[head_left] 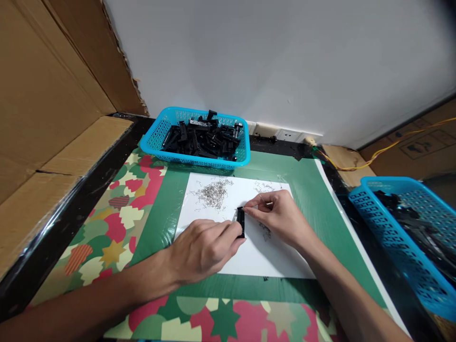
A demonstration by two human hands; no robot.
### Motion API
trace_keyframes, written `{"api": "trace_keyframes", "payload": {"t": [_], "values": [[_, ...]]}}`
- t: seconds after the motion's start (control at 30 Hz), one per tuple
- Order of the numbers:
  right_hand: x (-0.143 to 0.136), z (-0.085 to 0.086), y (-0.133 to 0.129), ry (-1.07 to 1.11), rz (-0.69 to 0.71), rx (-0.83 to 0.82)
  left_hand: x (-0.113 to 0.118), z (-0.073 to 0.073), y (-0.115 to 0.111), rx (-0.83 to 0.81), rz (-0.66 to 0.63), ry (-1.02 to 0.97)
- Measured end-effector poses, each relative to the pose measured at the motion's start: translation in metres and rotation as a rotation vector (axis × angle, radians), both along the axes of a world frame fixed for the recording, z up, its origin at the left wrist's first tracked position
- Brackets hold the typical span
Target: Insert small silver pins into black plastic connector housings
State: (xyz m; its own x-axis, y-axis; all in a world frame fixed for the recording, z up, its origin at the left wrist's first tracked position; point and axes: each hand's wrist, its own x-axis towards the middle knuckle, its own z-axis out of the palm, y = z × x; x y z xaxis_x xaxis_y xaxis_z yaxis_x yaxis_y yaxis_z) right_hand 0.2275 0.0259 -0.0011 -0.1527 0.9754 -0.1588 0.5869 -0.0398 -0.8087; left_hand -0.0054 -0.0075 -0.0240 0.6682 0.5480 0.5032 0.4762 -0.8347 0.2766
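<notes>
Over a white sheet (199, 213), my left hand (210, 244) grips a small black plastic part (241, 222) at its lower end. The part stands roughly lengthwise away from me. My right hand (276, 213) is closed in a pinch at the part's upper end; whatever lies between its fingertips is too small to make out. A pile of tiny metal pieces (213, 194) rests on the sheet beyond my left hand. More small pieces (263, 186) are scattered behind my right hand, and some show beneath it.
A blue basket (167, 156) of black parts stands at the back by the wall. Another blue basket (388, 242) with black parts is at the right. Cardboard (42, 95) rises on the left. Wall sockets (289, 136) and yellow wires (381, 153) are behind.
</notes>
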Motion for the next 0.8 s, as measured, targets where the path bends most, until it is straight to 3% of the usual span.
{"api": "trace_keyframes", "payload": {"t": [0.8], "values": [[-0.0068, 0.0039, -0.0018, -0.026, -0.041, 0.018, -0.0009, 0.0006, 0.0001, 0.024, -0.011, 0.035]]}}
